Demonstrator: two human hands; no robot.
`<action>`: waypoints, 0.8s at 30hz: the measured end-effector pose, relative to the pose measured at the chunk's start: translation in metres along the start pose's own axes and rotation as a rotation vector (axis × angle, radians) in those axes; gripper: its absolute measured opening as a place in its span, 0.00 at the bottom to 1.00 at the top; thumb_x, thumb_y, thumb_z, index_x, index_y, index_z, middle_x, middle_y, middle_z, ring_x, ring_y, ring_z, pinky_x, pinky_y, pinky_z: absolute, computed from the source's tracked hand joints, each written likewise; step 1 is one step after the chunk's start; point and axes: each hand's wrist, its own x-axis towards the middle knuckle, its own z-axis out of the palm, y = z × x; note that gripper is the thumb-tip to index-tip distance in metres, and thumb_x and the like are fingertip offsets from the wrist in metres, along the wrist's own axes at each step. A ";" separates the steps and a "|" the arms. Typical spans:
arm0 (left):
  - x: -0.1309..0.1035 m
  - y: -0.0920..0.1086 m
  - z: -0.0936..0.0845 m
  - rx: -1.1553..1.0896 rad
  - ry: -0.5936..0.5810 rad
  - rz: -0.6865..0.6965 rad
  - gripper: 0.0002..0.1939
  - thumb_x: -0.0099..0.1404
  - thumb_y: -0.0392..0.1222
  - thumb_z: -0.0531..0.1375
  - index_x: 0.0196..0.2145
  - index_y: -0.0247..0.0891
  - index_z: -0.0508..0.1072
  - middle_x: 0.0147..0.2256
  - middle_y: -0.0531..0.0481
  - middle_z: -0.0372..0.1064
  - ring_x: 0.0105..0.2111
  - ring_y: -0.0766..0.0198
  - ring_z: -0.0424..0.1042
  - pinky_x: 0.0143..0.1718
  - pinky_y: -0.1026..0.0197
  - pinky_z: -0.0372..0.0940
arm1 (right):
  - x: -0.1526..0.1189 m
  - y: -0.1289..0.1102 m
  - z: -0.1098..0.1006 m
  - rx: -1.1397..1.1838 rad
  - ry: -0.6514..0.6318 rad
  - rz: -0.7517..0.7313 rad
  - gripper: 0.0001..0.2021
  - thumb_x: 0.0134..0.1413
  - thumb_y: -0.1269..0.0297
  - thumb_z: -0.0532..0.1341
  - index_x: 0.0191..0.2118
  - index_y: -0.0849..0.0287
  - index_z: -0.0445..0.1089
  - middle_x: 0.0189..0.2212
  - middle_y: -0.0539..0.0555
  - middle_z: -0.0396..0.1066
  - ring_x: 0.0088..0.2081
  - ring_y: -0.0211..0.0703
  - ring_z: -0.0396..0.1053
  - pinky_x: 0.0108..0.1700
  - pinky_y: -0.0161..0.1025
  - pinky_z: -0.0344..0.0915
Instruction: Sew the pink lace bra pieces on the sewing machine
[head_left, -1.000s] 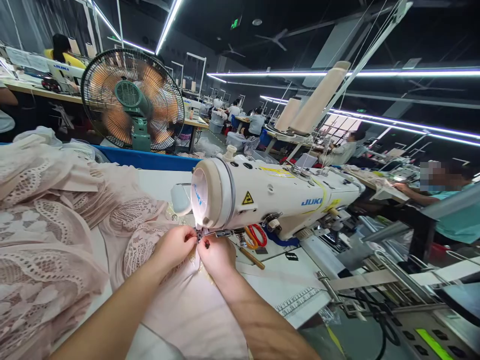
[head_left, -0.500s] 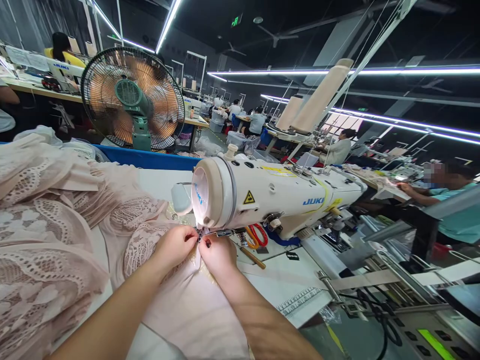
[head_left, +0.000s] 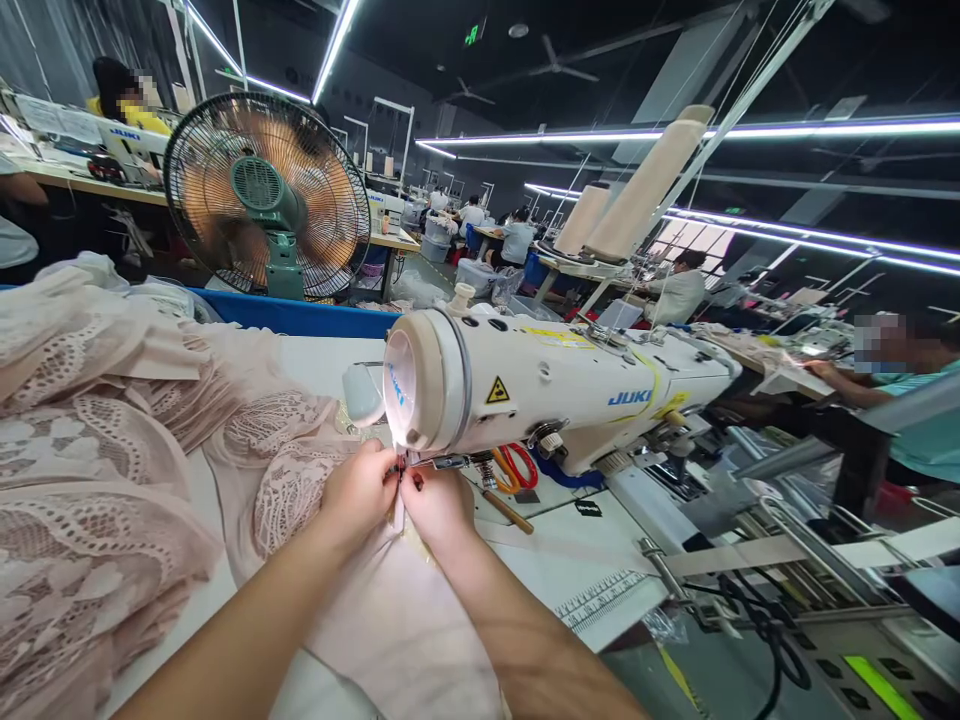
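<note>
Both my hands are close together under the head of a white sewing machine. My left hand pinches a pale pink fabric piece on its left side, near the needle area. From the other side, my right hand grips the same fabric with curled fingers. A narrow strip of the fabric stands up between the hands, and the rest spreads down toward me between my forearms. The needle and presser foot are mostly hidden by my fingertips. Pink lace garments lie heaped to the left.
Behind the machine are a large fan and a blue edge. Scissors with red and orange handles, a wooden-handled tool and a razor blade lie under the machine arm. Thread cones stand behind. Co-workers sit at other machines.
My left hand has shifted slightly right and nearer the needle, and the fabric's left edge has moved right with it. My right hand has barely moved.
</note>
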 end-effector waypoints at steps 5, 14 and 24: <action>0.001 0.003 0.000 0.043 0.009 -0.022 0.11 0.67 0.39 0.52 0.37 0.43 0.76 0.40 0.47 0.72 0.41 0.55 0.72 0.32 0.61 0.58 | -0.001 0.000 0.000 0.012 -0.007 0.004 0.09 0.57 0.67 0.60 0.31 0.55 0.78 0.28 0.54 0.77 0.30 0.43 0.71 0.29 0.36 0.54; 0.001 0.007 0.004 0.043 0.043 -0.075 0.10 0.67 0.41 0.53 0.32 0.41 0.73 0.37 0.46 0.72 0.40 0.53 0.73 0.31 0.59 0.58 | -0.001 -0.001 -0.001 0.041 -0.020 0.003 0.10 0.58 0.67 0.59 0.32 0.55 0.78 0.28 0.54 0.77 0.31 0.43 0.72 0.29 0.36 0.57; 0.002 0.001 0.002 -0.157 0.131 -0.012 0.09 0.64 0.33 0.52 0.33 0.40 0.72 0.40 0.45 0.71 0.43 0.54 0.71 0.40 0.58 0.63 | -0.002 0.003 -0.006 0.054 -0.051 -0.041 0.10 0.60 0.65 0.59 0.33 0.56 0.79 0.28 0.53 0.77 0.31 0.41 0.71 0.31 0.34 0.58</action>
